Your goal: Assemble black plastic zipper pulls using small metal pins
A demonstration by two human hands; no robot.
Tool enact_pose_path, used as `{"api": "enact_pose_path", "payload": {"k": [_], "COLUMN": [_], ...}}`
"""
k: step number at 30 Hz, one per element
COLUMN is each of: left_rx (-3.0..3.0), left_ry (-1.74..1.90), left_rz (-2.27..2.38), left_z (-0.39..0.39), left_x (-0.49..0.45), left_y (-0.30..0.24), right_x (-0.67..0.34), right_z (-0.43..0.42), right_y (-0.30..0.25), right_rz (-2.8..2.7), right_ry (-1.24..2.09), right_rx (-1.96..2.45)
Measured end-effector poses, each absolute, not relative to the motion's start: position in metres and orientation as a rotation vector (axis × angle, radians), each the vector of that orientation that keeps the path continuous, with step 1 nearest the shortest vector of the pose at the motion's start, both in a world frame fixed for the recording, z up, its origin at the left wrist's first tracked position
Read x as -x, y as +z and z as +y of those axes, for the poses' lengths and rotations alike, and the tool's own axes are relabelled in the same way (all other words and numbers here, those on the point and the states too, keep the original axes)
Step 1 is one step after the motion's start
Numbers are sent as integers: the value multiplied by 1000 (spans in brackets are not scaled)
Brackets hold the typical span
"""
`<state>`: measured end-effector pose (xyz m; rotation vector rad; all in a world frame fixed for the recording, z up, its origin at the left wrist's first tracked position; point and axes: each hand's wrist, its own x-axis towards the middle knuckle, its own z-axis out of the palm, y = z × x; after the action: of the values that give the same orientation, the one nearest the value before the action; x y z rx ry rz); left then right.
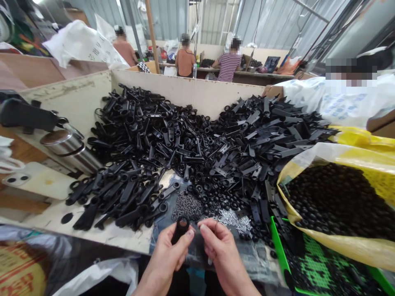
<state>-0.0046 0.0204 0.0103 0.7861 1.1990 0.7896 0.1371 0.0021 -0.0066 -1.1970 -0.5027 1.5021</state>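
Observation:
My left hand [173, 248] is closed around a black plastic part with a ring end [182, 223], the ring pointing up and away from me. To its right, my right hand [220, 242] is closed in a pinch; what sits between its thumb and finger is too small to name. A little metal tip shows below its curled fingers. Just beyond both hands lie a heap of small dark screws [187, 204] and a scatter of silver pins [236, 221]. Small black round caps [212, 193] are strewn behind them.
Ring-ended black parts [120, 193] and flat black strips [262, 139] pile high. At right are a yellow sack of black beads [339, 201] and a green basket [279, 250]. A steel flask [72, 150] and phone [40, 181] lie left. Several people sit beyond.

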Motion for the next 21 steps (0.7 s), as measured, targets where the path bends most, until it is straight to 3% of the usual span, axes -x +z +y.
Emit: {"api": "enact_pose_path", "payload": {"k": [16, 21], "left_rx": [-549, -381], "left_ry": [845, 839], "left_rz": [1081, 973], "left_z": [10, 5], "left_x": [5, 6], "left_y": [9, 3], "right_x": [-122, -128], "right_z": [-5, -7], "right_y": [-12, -11], "right_rz": [-503, -933], "right_ry": [1522, 1207], "right_rx": [1208, 1243]}}
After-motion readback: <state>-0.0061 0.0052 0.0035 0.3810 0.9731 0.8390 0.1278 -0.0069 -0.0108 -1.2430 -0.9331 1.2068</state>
